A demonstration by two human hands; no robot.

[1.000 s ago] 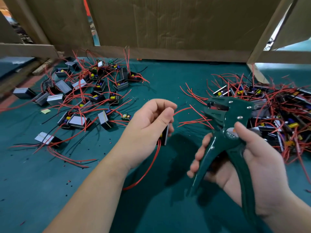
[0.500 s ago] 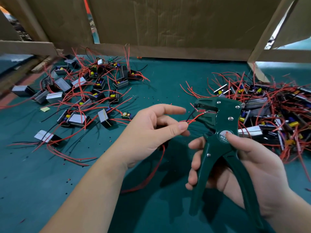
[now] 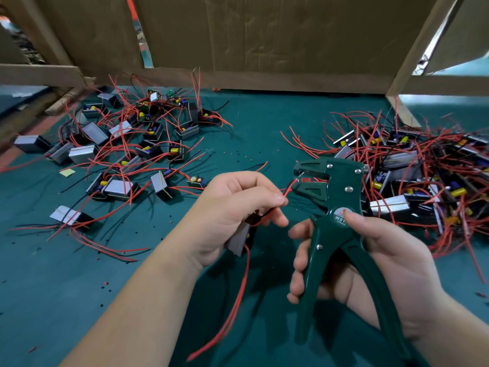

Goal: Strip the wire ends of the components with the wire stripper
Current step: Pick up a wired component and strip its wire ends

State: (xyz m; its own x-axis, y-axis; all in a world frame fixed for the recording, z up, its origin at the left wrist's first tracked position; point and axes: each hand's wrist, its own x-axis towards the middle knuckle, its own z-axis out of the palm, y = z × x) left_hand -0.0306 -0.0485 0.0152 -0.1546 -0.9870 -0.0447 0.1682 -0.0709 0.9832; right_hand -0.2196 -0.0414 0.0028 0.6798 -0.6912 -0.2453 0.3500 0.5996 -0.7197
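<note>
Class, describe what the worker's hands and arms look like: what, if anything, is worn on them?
The left hand and right hand are bare: no gloves, rings or watch visible. The left forearm and right forearm are uncovered, with no sleeve in view.

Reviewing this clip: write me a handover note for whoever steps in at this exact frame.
Left hand pinches a red wire, its component tucked against the palm.
Right hand grips the wire stripper by its handles.
The wire's tip sits in the stripper's open mouth; it looks bare, but is too small to be sure.
A left pile and a right pile lie on the green mat; I cannot tell which is finished.
Left to do: check this end and the hanging wire, then carry on.
</note>
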